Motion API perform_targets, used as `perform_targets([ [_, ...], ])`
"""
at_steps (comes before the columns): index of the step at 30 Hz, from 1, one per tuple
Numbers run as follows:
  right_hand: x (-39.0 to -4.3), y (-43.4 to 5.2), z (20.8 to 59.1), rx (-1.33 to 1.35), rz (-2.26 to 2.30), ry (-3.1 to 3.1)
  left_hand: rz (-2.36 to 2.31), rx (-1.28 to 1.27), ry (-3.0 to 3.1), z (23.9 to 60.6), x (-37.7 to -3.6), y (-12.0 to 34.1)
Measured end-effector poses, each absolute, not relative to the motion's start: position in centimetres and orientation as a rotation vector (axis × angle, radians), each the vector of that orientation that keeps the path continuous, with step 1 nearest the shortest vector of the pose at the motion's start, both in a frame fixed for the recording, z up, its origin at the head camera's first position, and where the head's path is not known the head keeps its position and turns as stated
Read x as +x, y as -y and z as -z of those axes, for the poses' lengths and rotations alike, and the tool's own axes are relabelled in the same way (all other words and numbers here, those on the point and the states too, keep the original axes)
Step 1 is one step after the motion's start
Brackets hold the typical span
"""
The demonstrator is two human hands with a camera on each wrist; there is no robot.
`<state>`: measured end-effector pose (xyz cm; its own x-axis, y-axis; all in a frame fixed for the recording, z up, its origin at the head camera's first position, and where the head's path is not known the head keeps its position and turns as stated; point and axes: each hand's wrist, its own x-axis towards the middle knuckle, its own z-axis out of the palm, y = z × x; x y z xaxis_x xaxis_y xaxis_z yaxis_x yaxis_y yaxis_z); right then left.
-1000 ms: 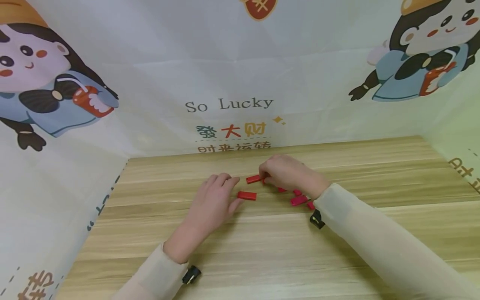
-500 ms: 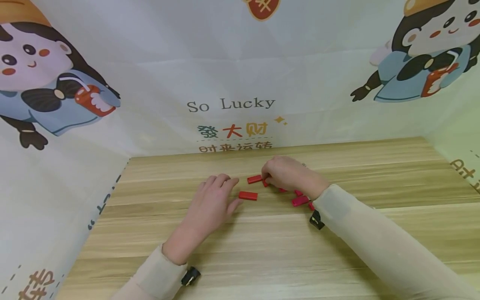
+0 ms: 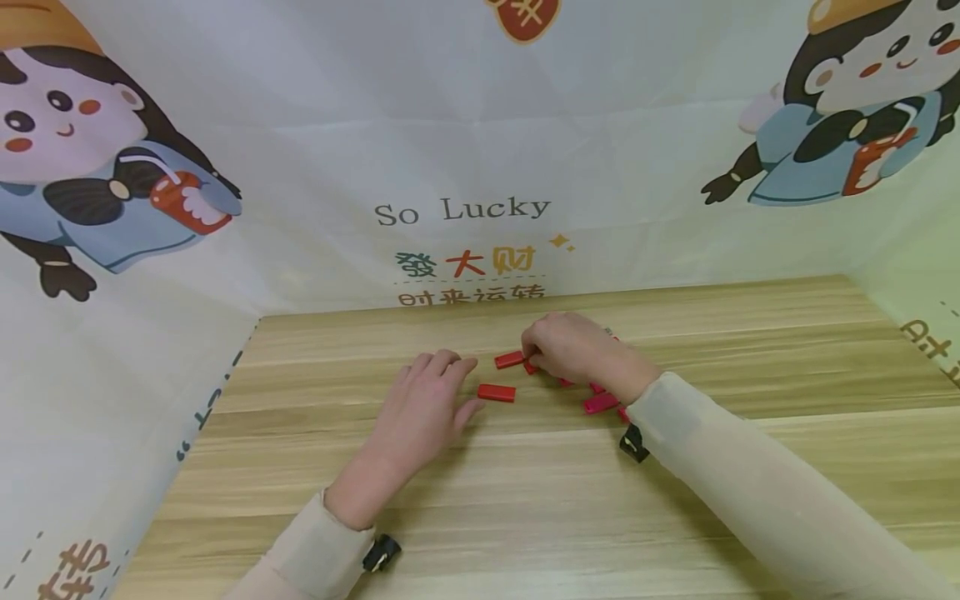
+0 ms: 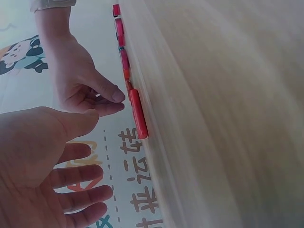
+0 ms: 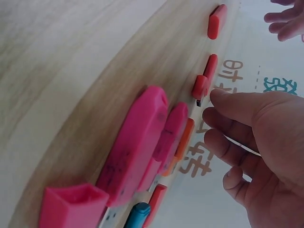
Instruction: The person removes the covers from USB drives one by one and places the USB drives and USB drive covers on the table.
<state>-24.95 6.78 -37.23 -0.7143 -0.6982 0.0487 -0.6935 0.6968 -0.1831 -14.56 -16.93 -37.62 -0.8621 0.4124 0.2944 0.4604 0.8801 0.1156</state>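
Observation:
A red block-shaped piece [image 3: 497, 392] lies on the wooden table in front of my left hand [image 3: 423, 408], between its fingertips and thumb in the head view. That hand's fingers are spread and relaxed, holding nothing. My right hand [image 3: 566, 346] hovers loosely curled at the far side of a red USB stick [image 5: 200, 87] with a metal plug. Its thumb tip is right by the stick, with nothing pinched. Beyond it lies another red piece [image 3: 508, 360]. Under the right wrist is a pink USB stick [image 5: 137, 142], partly hidden in the head view.
Beside the pink stick lie a pink cap [image 5: 71, 206], a blue-green piece [image 5: 137, 215] and an orange piece [image 5: 185, 140]. A printed cloth backdrop [image 3: 315, 208] rises behind the table [image 3: 480, 517]. Black wrist cameras hang at both cuffs.
The head view has shifted very slightly. Both hands and the pieces on the table stay practically where they were.

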Motion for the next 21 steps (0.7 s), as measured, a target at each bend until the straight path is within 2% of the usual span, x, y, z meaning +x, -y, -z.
perform_targets([
  [21, -22.6, -9.9, 35.7, -1.192, 0.409, -2.962, 0.285, -0.691, 2.793, 37.4, -15.5, 16.0],
])
